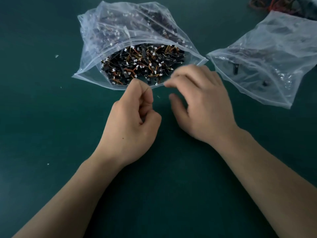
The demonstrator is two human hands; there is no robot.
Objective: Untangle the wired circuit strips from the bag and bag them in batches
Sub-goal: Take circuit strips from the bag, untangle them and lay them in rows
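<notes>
Dark green bench (pixel 51 117) is filling the whole view, with two bare forearms reaching in from the near edge. The left hand (pixel 132 121) is hovering just in front of the mouth of the large clear plastic bag (pixel 96 54), its fingers curling tightly into the palm and its thumb pressing against the forefinger; its knuckles are meeting the bag's near rim, and I cannot tell whether it is pinching anything small. The right hand (pixel 202 103), blurred, is hanging just beside it over the right end of the same rim, its fingers lying loosely bent and gripping nothing, its thumb standing apart below them. Beyond both hands the large bag is lying flat with its mouth gaping towards the person, and a dense tangle of wired circuit strips (pixel 142 64), black with orange wires and small white connectors, is filling it. A few white flecks (pixel 56 56) are lying on the bench to the left. To the right, apart from the large bag, a second clear bag (pixel 267 54) is lying crumpled with only a few dark strips (pixel 235 68) showing through its plastic. At the far right corner a heap of loose coloured wires (pixel 267 4) is sitting behind it.
</notes>
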